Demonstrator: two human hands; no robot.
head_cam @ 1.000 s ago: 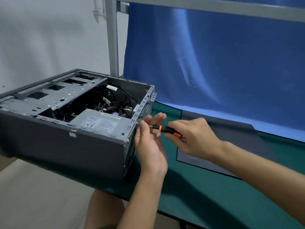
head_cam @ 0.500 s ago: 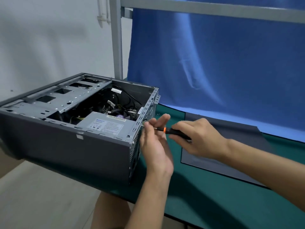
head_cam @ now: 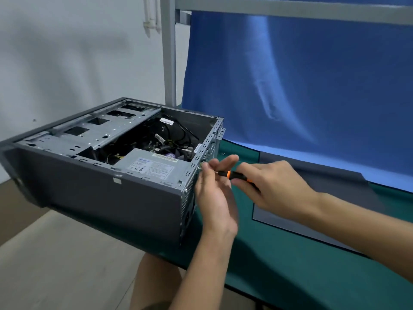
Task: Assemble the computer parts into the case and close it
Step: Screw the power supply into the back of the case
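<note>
Computer case (head_cam: 100, 198), open-topped and made of grey sheet steel with punched slots, sits at the left edge of the desk (head_cam: 290, 276), much of it jutting past. My right hand (head_cam: 274, 186) grips the black-and-orange handle of the screwdriver (head_cam: 232, 175). My left hand (head_cam: 214, 198) pinches its thin shaft at the perforated rear wall, beside the boxy metal power supply (head_cam: 154, 166). The screw is hidden behind my fingers. If the tip slips off, the screw may drop or the tip may gouge the metal. Pushing hard could tip the overhanging case. The flat side panel (head_cam: 335, 209) lies near.
</note>
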